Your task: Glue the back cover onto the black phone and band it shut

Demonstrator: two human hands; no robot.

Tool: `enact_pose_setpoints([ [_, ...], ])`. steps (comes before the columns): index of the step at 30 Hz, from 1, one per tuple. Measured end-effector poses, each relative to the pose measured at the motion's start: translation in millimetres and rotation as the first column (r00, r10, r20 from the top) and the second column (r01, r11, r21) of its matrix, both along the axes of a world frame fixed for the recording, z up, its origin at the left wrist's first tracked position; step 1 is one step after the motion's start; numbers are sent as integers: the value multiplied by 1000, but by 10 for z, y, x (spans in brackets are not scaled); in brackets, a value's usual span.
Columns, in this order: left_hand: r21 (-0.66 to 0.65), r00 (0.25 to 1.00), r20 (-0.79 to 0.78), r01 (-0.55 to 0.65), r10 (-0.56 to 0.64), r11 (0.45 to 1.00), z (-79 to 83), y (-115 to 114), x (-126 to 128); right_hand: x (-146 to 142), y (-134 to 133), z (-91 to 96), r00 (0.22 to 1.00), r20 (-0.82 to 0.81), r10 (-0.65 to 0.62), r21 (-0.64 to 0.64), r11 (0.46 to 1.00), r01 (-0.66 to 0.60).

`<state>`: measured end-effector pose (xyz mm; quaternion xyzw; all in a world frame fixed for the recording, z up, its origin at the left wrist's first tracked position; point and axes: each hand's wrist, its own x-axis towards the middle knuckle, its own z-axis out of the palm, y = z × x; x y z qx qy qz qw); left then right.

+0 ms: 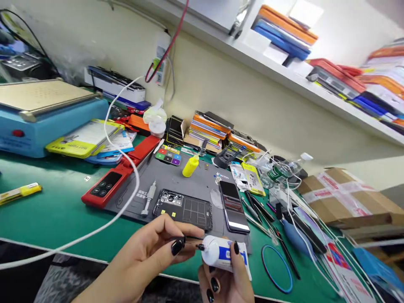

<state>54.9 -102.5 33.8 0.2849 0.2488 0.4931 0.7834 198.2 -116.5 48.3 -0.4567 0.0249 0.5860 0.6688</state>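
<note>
My right hand [225, 282] grips a white and blue tube [224, 253], lying nearly level, its black-tipped nozzle pointing left. My left hand [154, 248] is closed in a pinch just left of that nozzle. Something thin and dark seems to sit between its thumb and fingers, too hidden to name. Beyond the hands, on a grey work mat [176, 168], lies an opened black phone body [189, 210] with its camera block at the upper left. To its right rests a dark phone [233, 206], and to its left a small syringe [149, 198].
A yellow bottle [190, 166] stands on the mat. A red device [105, 187] lies at its left edge, crossed by a white cable [137, 181]. On the right are tweezers, a blue hair band [288, 290], a water bottle [285, 168] and a cardboard box [347, 195]. A blue machine [47, 126] stands far left.
</note>
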Motion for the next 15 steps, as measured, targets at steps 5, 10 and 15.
enact_pose_setpoints([
  [5,40,999,7,32,-32,999,4,0,-140,-99,35,25,994,84,74,22,997,-76],
  [10,137,999,30,40,-44,990,-77,47,-195,-131,51,15,988,128,89,24,995,-92],
  [15,166,998,38,36,-43,985,-86,37,-215,-158,60,41,983,177,53,15,998,-57],
])
